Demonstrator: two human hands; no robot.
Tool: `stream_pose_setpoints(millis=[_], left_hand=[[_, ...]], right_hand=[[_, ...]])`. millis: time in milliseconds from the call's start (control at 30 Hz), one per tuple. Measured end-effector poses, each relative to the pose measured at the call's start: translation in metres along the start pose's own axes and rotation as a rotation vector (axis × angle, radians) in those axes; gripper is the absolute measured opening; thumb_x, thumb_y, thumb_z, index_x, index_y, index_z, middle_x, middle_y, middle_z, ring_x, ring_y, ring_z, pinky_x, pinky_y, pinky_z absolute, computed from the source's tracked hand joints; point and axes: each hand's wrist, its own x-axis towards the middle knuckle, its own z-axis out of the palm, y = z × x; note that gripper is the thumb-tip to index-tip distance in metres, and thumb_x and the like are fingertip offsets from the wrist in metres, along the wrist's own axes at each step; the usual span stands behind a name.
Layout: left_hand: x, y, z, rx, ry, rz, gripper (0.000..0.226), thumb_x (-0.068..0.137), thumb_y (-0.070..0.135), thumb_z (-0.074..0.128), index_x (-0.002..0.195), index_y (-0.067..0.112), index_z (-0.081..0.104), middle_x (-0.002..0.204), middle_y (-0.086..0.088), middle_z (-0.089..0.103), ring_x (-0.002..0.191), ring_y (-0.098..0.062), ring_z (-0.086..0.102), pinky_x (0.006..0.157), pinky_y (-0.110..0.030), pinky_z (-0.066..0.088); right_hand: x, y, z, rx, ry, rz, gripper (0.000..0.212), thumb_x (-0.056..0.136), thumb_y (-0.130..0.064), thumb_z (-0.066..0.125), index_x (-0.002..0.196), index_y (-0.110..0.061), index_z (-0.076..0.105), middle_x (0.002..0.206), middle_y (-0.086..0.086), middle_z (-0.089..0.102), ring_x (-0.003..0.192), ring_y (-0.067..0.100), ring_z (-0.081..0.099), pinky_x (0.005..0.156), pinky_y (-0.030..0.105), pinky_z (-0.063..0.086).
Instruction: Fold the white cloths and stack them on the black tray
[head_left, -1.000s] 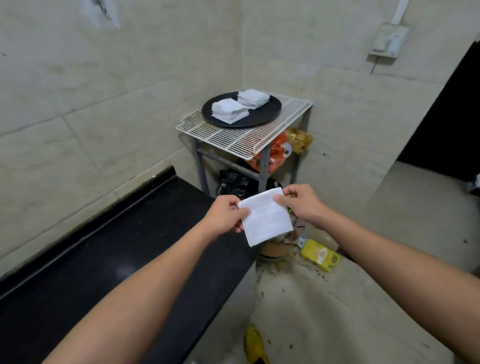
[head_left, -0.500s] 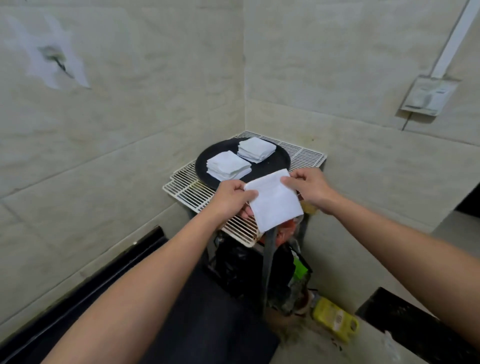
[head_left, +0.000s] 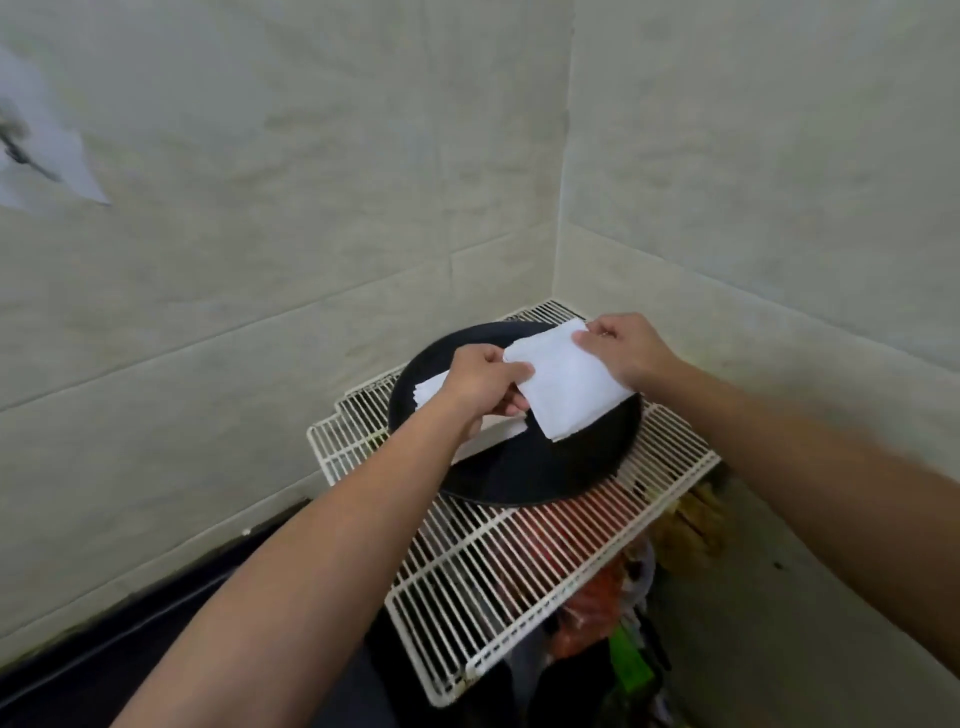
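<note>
Left hand (head_left: 480, 382) and right hand (head_left: 626, 351) pinch a folded white cloth (head_left: 569, 387) above the black tray (head_left: 545, 467).

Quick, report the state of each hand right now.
Left hand: closed, pinching the near left edge of the folded white cloth.
Right hand: closed, pinching the same cloth's far corner, above the black tray.

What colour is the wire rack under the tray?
Off-white wire rack, plain, no pattern; the black tray sits on it. Head view shows it best.
</note>
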Motion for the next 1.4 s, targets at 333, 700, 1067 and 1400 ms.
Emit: stream_pose_setpoints(millis=[333,700,1067,1400], left_hand=[[0.115,0.01,0.041,0.022,0.215,-0.137,0.022,0.085,0.002,0.065,0.087,0.008,0.045,0.069,-0.017,0.059,0.043,-0.02,0.057,0.037,-0.021,0.043],[0.146,-0.022,0.043,0.523,0.4,-0.127,0.034,0.082,0.012,0.066,0.113,0.012,0.052,0.103,-0.012,0.064,0.082,-0.029,0.065,0.067,-0.036,0.054],[0.131,-0.053,0.047,1.375,0.273,0.167,0.051,0.099,0.025,0.036,0.148,0.015,0.028,0.149,-0.004,0.035,0.131,-0.029,0.034,0.103,-0.041,0.03],[0.033,-0.034,-0.023,1.24,0.568,0.171,0.03,0.091,0.025,0.049,0.117,0.011,0.059,0.114,-0.011,0.058,0.107,-0.032,0.052,0.09,-0.043,0.044]], right_hand=[[0.139,0.046,-0.002,-0.226,-0.191,-0.019,0.029,0.089,-0.037,0.062,0.077,-0.011,0.066,0.082,0.004,0.063,0.086,0.026,0.061,0.079,0.036,0.046],[0.139,0.073,0.019,-0.544,-0.224,-0.183,0.031,0.093,-0.036,0.055,0.117,-0.016,0.058,0.116,0.01,0.064,0.107,0.034,0.059,0.082,0.037,0.044],[0.132,0.1,0.028,-0.857,-0.283,-0.504,0.046,0.102,-0.027,0.035,0.148,-0.026,0.034,0.146,0.0,0.041,0.127,0.027,0.037,0.095,0.042,0.043],[0.088,0.003,0.035,-0.573,-0.158,-0.616,0.032,0.099,-0.029,0.045,0.125,-0.018,0.06,0.119,0.008,0.06,0.112,0.031,0.053,0.087,0.04,0.043]])
